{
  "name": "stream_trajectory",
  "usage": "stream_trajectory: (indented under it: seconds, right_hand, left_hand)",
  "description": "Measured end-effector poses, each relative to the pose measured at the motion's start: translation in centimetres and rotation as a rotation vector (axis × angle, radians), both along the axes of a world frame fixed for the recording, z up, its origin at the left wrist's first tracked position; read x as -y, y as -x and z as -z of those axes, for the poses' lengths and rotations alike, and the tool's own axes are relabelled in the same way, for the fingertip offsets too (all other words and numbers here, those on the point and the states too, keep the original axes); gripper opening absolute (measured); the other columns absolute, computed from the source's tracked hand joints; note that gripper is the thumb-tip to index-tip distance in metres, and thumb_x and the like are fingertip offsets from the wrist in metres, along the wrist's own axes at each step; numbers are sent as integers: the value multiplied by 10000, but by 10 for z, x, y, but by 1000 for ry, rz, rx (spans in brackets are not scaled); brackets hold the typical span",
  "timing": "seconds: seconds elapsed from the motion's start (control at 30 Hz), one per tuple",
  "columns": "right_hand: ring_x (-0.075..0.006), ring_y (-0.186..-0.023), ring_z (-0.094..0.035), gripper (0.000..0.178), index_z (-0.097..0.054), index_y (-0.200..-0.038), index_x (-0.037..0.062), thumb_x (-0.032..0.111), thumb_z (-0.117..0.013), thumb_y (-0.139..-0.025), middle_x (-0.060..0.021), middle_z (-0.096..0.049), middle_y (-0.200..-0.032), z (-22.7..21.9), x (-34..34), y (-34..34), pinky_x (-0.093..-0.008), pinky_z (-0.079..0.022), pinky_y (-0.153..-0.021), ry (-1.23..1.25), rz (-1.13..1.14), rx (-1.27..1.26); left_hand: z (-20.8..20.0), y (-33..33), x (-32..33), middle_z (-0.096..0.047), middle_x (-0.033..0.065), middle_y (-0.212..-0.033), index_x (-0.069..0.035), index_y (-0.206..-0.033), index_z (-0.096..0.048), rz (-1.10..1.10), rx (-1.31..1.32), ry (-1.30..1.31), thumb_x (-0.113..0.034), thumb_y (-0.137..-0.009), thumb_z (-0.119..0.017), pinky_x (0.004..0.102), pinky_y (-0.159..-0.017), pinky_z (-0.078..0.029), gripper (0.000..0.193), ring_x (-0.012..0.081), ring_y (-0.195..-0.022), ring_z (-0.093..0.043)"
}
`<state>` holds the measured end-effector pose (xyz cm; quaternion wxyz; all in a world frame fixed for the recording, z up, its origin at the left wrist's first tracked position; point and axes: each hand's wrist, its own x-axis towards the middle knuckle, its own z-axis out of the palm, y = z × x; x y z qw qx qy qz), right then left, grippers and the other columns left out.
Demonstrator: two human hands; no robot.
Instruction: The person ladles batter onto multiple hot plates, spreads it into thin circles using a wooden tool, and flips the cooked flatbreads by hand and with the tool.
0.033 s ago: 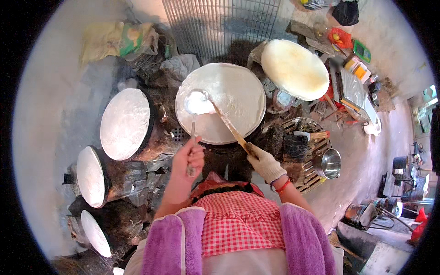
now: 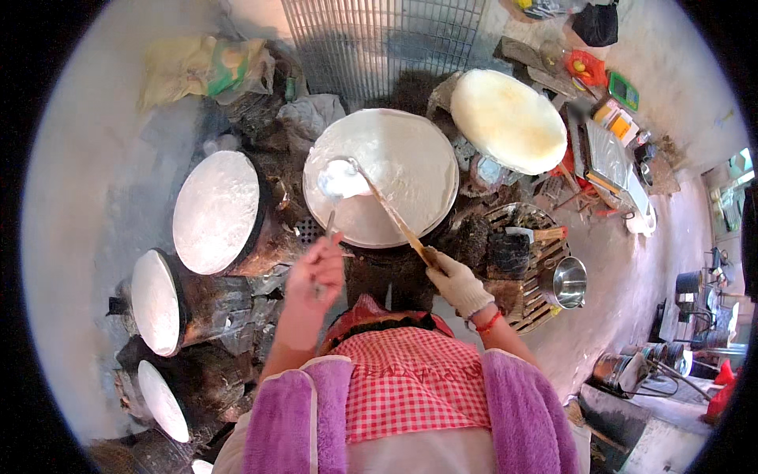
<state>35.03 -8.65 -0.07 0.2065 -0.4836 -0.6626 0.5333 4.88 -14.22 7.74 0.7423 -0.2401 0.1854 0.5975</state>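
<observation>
A round hot plate [image 2: 410, 205] stands right in front of me, covered by a thin white sheet of batter [image 2: 395, 150]. My right hand [image 2: 458, 286], in a white glove, grips a long wooden stick [image 2: 395, 220]. The stick's far end lies under a lifted white fold [image 2: 341, 180] at the sheet's left edge. My bare left hand [image 2: 314, 276] is closed on a thin short stick [image 2: 328, 227] that points at the plate's near left rim. I wear a red checked apron and purple sleeves.
Three more round white-topped drums [image 2: 215, 209] [image 2: 154, 300] [image 2: 162, 399] curve along my left. A cream round board [image 2: 507, 118] lies at the back right, a wire rack [image 2: 387, 39] behind. A steel pot [image 2: 570, 280] and woven basket [image 2: 545, 253] sit at my right.
</observation>
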Motion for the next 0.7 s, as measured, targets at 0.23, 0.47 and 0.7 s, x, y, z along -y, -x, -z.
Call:
stream_trajectory:
  seconds: [0.23, 0.47, 0.7]
  right_hand:
    - [-190, -1223, -585, 483, -475, -1461, 7, 115, -569, -999, -129, -616, -1350, -74, 5, 11, -297, -450, -1025, 140, 235, -353]
    - [-193, -1280, -557, 463, -509, -1425, -3, 121, -588, -985, -142, -604, -1377, -9, -15, -2, -294, -418, -1068, -65, 238, -183]
    - [-459, -977, -638, 425, -562, -1359, 90, 228, -585, -958, -296, -660, -1038, 17, -41, 25, -485, -517, -808, -248, 14, 232]
  left_hand:
    - [-29, 47, 32, -417, -1, -785, 33, -1418, -421, 169, -216, -378, -199, -1086, -406, 202, -392, -349, 405, 62, -519, -410]
    - [-31, 39, 58, -392, -27, -737, 7, -1390, -482, 163, -292, -279, -187, -1079, -428, 191, -367, -277, 370, 30, -485, -350]
    - [-42, 35, 164, -408, -5, -783, 14, -1437, -437, -137, -281, -54, -176, -1078, -424, 215, -371, -314, 406, 50, -486, -356]
